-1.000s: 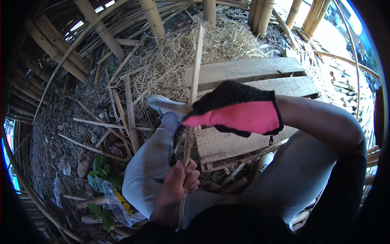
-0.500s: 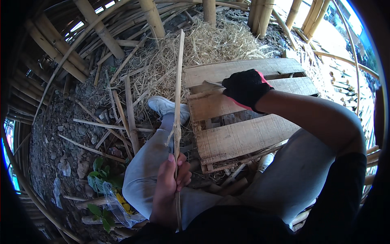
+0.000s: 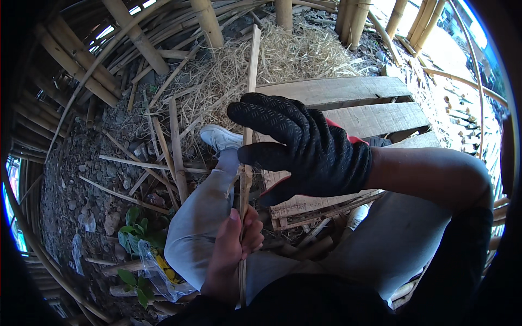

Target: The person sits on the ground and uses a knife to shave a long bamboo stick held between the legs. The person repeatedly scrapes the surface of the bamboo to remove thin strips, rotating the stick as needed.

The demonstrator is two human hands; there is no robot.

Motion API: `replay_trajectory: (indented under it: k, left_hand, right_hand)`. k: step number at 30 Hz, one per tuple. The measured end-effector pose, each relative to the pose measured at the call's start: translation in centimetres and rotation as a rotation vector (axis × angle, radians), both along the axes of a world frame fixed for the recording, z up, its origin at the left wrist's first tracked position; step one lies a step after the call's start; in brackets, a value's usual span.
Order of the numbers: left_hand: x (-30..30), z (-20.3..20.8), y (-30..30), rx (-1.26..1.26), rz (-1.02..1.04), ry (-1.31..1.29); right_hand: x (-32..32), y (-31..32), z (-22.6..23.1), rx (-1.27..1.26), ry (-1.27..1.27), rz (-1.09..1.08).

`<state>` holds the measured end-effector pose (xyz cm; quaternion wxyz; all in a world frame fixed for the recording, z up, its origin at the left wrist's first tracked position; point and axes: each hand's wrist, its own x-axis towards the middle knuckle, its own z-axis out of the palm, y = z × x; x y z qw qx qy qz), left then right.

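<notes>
We see a pale strip [image 3: 253,57] at centre, its far length seemingly smoothed, frayed fibres [image 3: 230,187] left midway; the bare left hand [image 3: 235,239] clasps its near part; the gloved right hand [image 3: 321,149] crosses it, fingers parted, any hold we cannot tell; shavings [image 3: 302,57] lie far.

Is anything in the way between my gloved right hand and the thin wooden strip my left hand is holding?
Nothing visible. The gloved right hand lies across the strip in the picture, hiding part of it; whether they touch, I can't tell. The left hand grips it lower down.
</notes>
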<state>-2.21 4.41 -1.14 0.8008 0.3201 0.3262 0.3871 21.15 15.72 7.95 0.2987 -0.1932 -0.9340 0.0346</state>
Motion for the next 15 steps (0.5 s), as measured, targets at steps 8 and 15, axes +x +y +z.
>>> replay_trajectory:
  k: [8,15]
  left_hand:
    - [1.3,0.4,-0.7,0.008,-0.045,0.030]
    - [1.5,0.8,-1.1,0.012,-0.027,0.045]
  right_hand:
    - [-0.4,0.2,0.2,-0.062,0.011,-0.051]
    - [-0.7,0.0,0.9,-0.023,-0.006,-0.046]
